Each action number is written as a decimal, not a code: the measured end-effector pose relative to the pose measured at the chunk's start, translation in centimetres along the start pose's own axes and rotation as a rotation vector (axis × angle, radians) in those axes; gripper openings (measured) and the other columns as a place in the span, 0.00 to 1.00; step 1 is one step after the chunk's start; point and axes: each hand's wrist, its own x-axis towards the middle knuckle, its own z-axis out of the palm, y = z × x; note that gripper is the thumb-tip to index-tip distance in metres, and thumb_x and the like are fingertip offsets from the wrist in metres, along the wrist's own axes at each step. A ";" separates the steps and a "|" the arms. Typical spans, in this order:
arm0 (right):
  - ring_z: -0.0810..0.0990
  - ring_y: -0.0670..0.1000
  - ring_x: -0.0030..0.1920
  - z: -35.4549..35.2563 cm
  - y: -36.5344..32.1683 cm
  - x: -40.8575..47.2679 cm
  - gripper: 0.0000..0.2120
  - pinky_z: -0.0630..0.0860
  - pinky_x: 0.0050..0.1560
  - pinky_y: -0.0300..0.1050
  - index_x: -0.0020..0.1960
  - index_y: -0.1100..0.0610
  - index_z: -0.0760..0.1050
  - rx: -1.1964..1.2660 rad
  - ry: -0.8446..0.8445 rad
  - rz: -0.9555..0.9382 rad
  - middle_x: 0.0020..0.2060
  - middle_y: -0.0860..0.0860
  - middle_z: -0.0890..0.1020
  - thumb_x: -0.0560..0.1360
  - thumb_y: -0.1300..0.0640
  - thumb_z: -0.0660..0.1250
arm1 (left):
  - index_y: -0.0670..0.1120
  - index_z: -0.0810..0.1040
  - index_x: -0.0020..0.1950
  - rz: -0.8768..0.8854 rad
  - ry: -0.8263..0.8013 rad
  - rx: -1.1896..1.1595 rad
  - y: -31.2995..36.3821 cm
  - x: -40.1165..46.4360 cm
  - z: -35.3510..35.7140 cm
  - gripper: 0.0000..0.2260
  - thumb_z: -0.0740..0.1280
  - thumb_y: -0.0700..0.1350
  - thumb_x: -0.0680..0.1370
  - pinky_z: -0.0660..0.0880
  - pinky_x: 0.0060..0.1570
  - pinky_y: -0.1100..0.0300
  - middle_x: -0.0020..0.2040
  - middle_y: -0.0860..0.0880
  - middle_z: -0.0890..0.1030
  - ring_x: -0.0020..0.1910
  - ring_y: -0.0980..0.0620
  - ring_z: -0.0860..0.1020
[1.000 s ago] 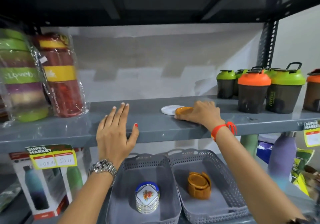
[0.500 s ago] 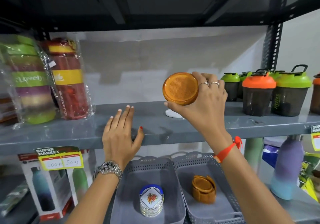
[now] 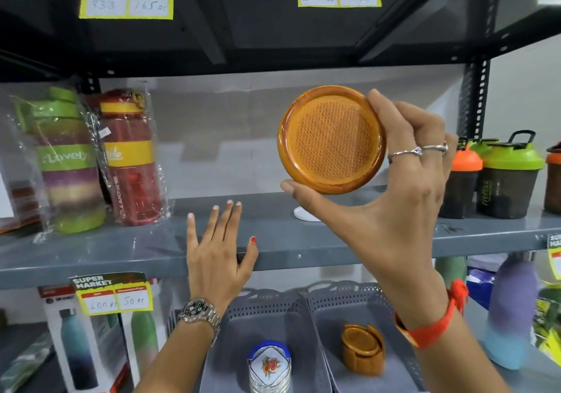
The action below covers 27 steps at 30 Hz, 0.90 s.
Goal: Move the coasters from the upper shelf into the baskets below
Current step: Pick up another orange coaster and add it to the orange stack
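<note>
My right hand (image 3: 391, 198) holds a round orange coaster (image 3: 331, 140) upright by its rim, well above the grey upper shelf (image 3: 303, 241), its textured face toward me. A white coaster (image 3: 303, 214) lies flat on that shelf, partly hidden behind my right hand. My left hand (image 3: 217, 253) rests flat on the shelf's front edge with fingers apart, holding nothing. Below stand two grey baskets: the left basket (image 3: 258, 307) holds a stack of white floral coasters (image 3: 269, 368), and the right basket (image 3: 346, 298) holds a stack of orange coasters (image 3: 362, 348) in a holder.
Wrapped bottles (image 3: 130, 159) stand at the shelf's left. Shaker bottles with green and orange lids (image 3: 507, 177) crowd its right end. Boxed bottles (image 3: 79, 350) sit on the lower shelf at left, a purple-blue bottle (image 3: 510, 316) at right. Price tags (image 3: 112, 294) hang on the shelf edges.
My right hand picked the orange coaster off the shelf and raised it, turning its face toward me. The left hand stayed on the shelf edge.
</note>
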 end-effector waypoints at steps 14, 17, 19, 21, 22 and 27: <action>0.70 0.47 0.58 0.4 4.0 -13.9 0.46 0.71 0.59 0.39 0.69 0.55 0.70 0.056 -0.508 0.097 0.59 0.47 0.68 0.60 0.29 0.70 | 0.40 0.71 0.70 0.020 0.037 0.003 -0.2 -0.2 0.6 0.27 0.55 0.55 0.78 0.48 0.72 0.43 0.66 0.41 0.75 0.67 0.41 0.72; 0.72 0.52 0.56 1.7 8.1 -18.7 0.45 0.77 0.54 0.50 0.66 0.53 0.71 -0.141 -0.692 0.209 0.58 0.49 0.72 0.59 0.25 0.66 | 0.40 0.71 0.70 0.017 0.070 -0.002 -0.2 -0.2 1.0 0.26 0.55 0.54 0.78 0.49 0.72 0.43 0.66 0.41 0.76 0.66 0.40 0.73; 0.73 0.55 0.55 2.7 11.4 -21.0 0.44 0.76 0.54 0.53 0.63 0.53 0.74 -0.280 -0.828 0.368 0.56 0.52 0.75 0.58 0.24 0.66 | 0.40 0.71 0.70 0.022 0.094 -0.003 -0.3 -0.2 1.1 0.25 0.55 0.54 0.78 0.49 0.73 0.43 0.65 0.41 0.76 0.66 0.41 0.73; 0.73 0.59 0.58 3.5 14.4 -22.7 0.41 0.75 0.56 0.53 0.59 0.54 0.76 -0.388 -0.912 0.562 0.56 0.54 0.76 0.57 0.26 0.68 | 0.40 0.72 0.70 0.023 0.115 -0.003 -0.3 -0.3 1.3 0.25 0.56 0.53 0.78 0.50 0.72 0.43 0.65 0.42 0.76 0.66 0.41 0.72; 0.72 0.60 0.60 3.8 15.8 -23.4 0.40 0.74 0.58 0.54 0.58 0.56 0.77 -0.431 -0.935 0.656 0.57 0.56 0.76 0.58 0.28 0.69 | 0.40 0.72 0.70 0.025 0.122 0.000 -0.4 -0.3 1.4 0.25 0.56 0.53 0.78 0.50 0.72 0.43 0.65 0.42 0.76 0.66 0.41 0.72; 0.62 0.64 0.71 5.1 21.7 -25.4 0.41 0.64 0.69 0.63 0.66 0.62 0.72 -0.548 -1.047 1.011 0.71 0.62 0.67 0.65 0.33 0.70 | 0.41 0.71 0.70 0.037 0.166 0.012 -0.5 -0.4 1.8 0.24 0.56 0.53 0.79 0.52 0.72 0.42 0.66 0.43 0.76 0.67 0.41 0.72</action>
